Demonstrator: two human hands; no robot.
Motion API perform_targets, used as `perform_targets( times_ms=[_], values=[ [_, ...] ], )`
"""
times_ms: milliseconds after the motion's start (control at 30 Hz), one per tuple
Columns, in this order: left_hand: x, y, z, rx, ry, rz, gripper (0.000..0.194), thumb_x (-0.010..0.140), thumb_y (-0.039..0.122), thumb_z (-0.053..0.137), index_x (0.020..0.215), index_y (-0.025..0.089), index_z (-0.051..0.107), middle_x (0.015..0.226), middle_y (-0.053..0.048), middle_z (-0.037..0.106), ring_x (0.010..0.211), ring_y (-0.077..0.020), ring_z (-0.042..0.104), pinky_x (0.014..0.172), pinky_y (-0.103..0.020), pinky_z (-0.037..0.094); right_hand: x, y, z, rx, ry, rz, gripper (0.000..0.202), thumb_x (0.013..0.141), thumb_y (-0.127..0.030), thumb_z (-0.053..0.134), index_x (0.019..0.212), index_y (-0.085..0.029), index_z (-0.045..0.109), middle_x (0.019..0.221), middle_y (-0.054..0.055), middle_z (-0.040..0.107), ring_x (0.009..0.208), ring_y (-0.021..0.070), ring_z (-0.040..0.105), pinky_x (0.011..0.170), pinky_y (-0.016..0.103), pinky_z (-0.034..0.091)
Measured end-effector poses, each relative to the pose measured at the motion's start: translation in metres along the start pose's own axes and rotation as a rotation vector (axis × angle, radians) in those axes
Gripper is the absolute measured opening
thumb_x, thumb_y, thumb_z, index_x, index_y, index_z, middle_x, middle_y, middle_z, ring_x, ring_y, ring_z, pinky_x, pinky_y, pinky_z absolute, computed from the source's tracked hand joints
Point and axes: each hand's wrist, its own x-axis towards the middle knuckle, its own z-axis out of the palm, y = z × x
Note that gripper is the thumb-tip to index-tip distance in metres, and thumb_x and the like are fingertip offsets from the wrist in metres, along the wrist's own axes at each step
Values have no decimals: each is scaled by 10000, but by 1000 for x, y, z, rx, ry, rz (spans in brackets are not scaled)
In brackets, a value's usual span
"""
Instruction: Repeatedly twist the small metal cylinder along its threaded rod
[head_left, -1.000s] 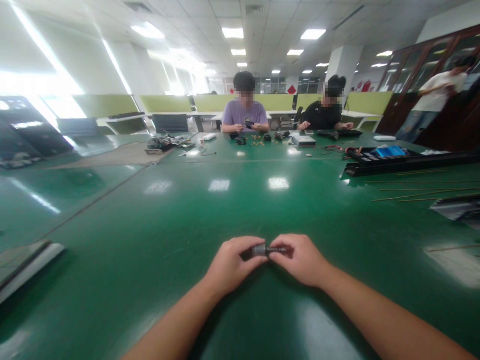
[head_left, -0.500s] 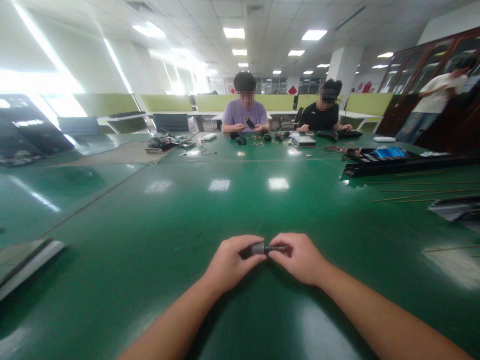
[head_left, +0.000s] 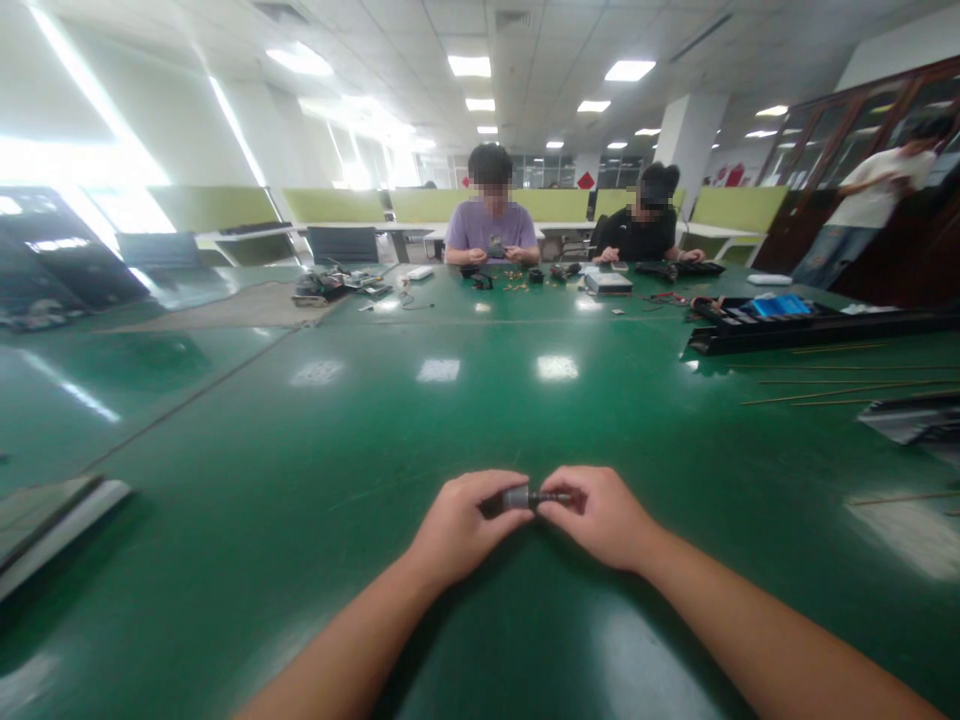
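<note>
Between my hands, low over the green table point(head_left: 360, 420), lies a small grey metallic cylinder with a thin dark shaft point(head_left: 517, 497) pointing right. My left hand point(head_left: 463, 525) is closed on the cylinder, thumb on the near side and fingers on the far side. My right hand point(head_left: 596, 515) pinches the dark shaft, its far end partly covered by the fingers. The piece is too small to tell its exact kind. Both forearms rest near the table's front edge.
Across the table sit a person in purple point(head_left: 491, 225) and a person in black point(head_left: 637, 230), among small parts. A long black rail point(head_left: 825, 330) and thin rods point(head_left: 862, 390) lie at right. A flat panel point(head_left: 52, 530) lies at left. Another person point(head_left: 877, 200) stands far right.
My hands and the piece between them stay almost where they were. Across the table, the person in purple has tilted and shifted the small dark item in their hands.
</note>
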Motion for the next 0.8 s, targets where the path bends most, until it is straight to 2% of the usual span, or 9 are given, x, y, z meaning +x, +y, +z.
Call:
perform_targets(
  times_ms=[200,800],
  values=[
    [0,1,-1,11,5,-6,281,796,327,744,1062,241,720,1034,-38,742,951,-217,695,913,-340,540,0,0,-1,-16,6,7,88,837,-250,657,858,-202,728,715,4,686,622,143,577,598,241,394],
    [0,-2,-3,26,19,-15,290,799,304,741,1081,247,712,1048,-30,739,955,-210,693,905,-331,539,0,1,-5,-32,26,35,85,819,-248,671,848,-194,729,608,-25,618,537,116,527,536,222,364]
  ],
)
